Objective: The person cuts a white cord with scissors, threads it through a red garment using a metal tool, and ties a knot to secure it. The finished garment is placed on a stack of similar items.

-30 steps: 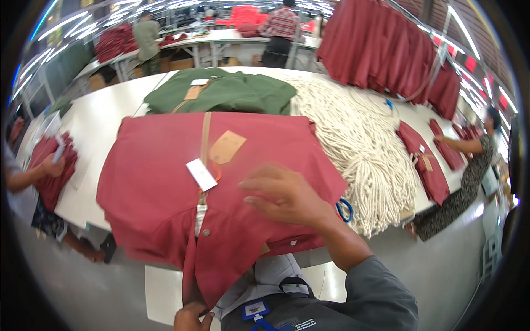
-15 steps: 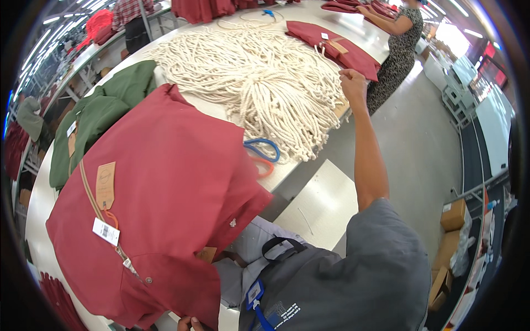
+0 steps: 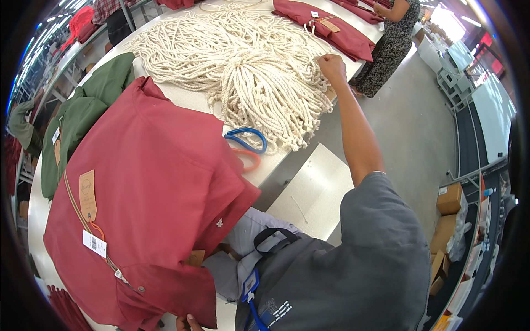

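A large dark red garment (image 3: 143,182) with a zip, a snap button and hang tags lies over the near left of the table. At its lower edge, fingertips of my left hand (image 3: 190,322) close on the hem; the rest of that hand is cut off by the frame. My right arm reaches out over the table's right side. My right hand (image 3: 332,67) is closed in a pinch at the right edge of a pile of cream cords (image 3: 254,83); what its fingers hold is hidden. Blue-handled scissors (image 3: 248,138) and an orange handle loop (image 3: 248,161) stick out beside the garment.
Green folded garments (image 3: 88,110) lie at the table's left. Another red garment (image 3: 326,30) with tags is beyond the cords. A person in a patterned dress (image 3: 386,55) stands at the far right. A pale board (image 3: 309,193) is below the table edge; cardboard boxes (image 3: 447,215) stand at right.
The view has shifted, so the table and garment sit further left and higher. My right hand stays closed at the edge of the cord pile. My left hand remains at the hem.
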Demonstrator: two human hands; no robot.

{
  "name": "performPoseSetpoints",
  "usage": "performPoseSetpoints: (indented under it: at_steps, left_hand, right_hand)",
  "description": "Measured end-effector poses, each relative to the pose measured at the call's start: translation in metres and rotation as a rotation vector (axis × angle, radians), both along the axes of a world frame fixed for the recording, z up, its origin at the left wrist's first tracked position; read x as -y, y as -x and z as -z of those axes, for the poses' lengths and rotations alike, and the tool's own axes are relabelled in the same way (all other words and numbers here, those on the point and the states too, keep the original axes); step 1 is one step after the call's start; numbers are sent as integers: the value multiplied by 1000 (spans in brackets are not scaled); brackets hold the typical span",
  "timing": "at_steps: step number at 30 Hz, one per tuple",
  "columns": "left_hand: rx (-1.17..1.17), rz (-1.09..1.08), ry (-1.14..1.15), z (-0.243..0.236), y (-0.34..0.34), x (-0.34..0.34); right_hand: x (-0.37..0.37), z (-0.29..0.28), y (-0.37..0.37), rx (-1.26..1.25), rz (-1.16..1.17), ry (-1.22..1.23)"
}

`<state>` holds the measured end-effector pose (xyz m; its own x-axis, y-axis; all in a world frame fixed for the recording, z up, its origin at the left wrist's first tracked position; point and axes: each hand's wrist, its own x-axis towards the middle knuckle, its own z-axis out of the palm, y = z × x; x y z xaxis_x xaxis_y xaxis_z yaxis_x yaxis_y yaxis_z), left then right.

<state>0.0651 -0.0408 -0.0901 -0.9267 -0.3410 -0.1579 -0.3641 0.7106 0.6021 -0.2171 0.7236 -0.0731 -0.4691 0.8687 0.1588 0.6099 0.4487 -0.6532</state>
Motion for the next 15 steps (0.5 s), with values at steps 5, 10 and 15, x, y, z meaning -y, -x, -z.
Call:
performPoseSetpoints:
  at_steps: [5, 10, 15]
  left_hand:
    - [-75, 58, 48, -6, 6, -10]
    - [-32, 12, -3, -2, 2, -5]
    - [-10, -6, -92, 4, 7, -4]
  right_hand:
    - [-4, 0, 14, 52, -121, -14]
    - [-6, -27, -2, -495, -196, 303]
    - [6, -70, -17, -775, -271, 461]
